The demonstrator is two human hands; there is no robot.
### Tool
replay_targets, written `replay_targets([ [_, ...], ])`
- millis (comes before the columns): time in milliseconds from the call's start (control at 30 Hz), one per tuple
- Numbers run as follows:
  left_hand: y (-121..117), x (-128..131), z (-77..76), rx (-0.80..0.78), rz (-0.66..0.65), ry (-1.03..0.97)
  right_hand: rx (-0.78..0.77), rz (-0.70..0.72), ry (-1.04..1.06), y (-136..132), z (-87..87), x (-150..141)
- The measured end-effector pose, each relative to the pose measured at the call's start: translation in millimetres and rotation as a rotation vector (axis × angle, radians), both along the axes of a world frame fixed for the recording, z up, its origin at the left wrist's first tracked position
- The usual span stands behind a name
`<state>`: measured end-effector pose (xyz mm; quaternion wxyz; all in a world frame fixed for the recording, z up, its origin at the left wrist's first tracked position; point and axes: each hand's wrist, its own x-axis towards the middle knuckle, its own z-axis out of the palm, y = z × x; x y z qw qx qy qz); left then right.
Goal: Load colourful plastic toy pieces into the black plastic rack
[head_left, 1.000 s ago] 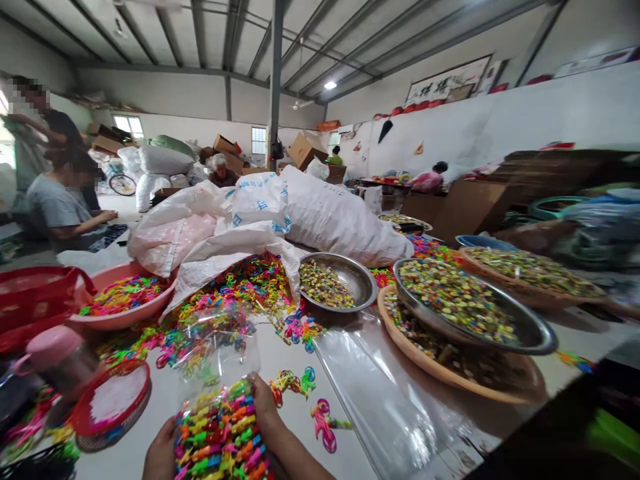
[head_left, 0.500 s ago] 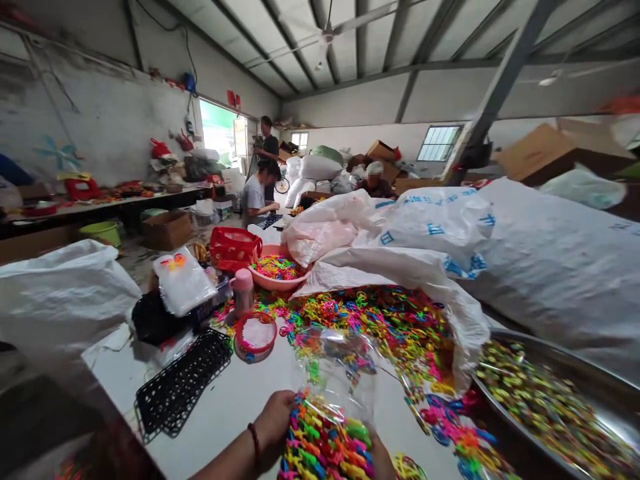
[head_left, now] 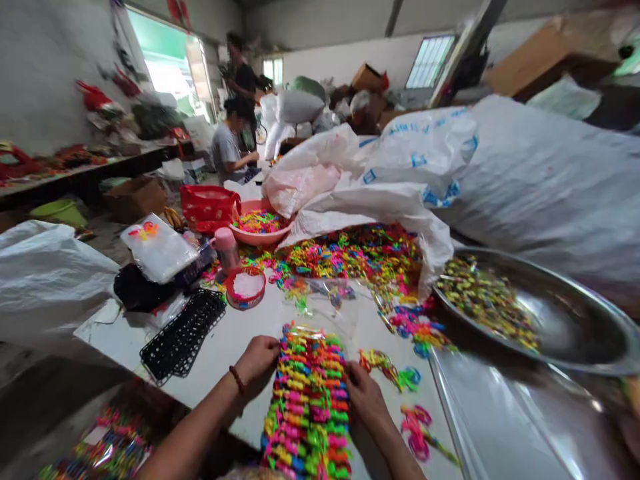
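Observation:
In front of me lies a clear plastic bag (head_left: 327,312) filled with tight rows of small bright plastic toys (head_left: 307,400). My left hand (head_left: 257,363) pinches the bag's left edge near the top of the rows. On the opposite side my right hand (head_left: 366,397) grips the right edge, its fingers partly hidden. The bag's empty upper end lies flat toward the toy pile. Loose coloured pieces (head_left: 417,427) rest on the white tabletop (head_left: 255,327) right of my right hand.
A large heap of coloured toys (head_left: 345,257) spills from a white sack (head_left: 380,200). At the right stands a metal basin (head_left: 565,317); at the left, a red basket (head_left: 245,288) and black perforated trays (head_left: 185,333). Two people (head_left: 230,147) are in the background.
The view has tilted down and turned slightly right. The filled bag now shows at greater length, with both hands along its sides; my right hand has come more fully into sight.

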<state>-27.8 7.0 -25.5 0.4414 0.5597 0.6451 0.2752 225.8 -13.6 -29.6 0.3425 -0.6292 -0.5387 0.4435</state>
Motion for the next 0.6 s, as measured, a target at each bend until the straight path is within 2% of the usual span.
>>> replay_targets([
  [67,3,-6,-0.1,0.050,0.020,0.061,0.050,-0.115,-0.028,2,3.0,-1],
  [133,9,-9,1.9,0.224,0.048,0.133,0.090,-0.174,0.036,8,4.5,-4],
  [233,15,-9,8.5,0.548,-0.010,0.213,0.119,-0.131,0.108,17,5.9,-8],
  [300,16,-8,13.4,0.673,-0.078,0.254,0.125,-0.081,0.067,20,6.8,-8],
  [500,6,-10,26.9,0.801,-0.210,0.454,0.230,-0.054,-0.222,5,12.8,-4],
  [600,-3,-14,36.7,0.804,-0.286,0.516,0.342,0.059,-0.391,-9,15.8,-1],
])
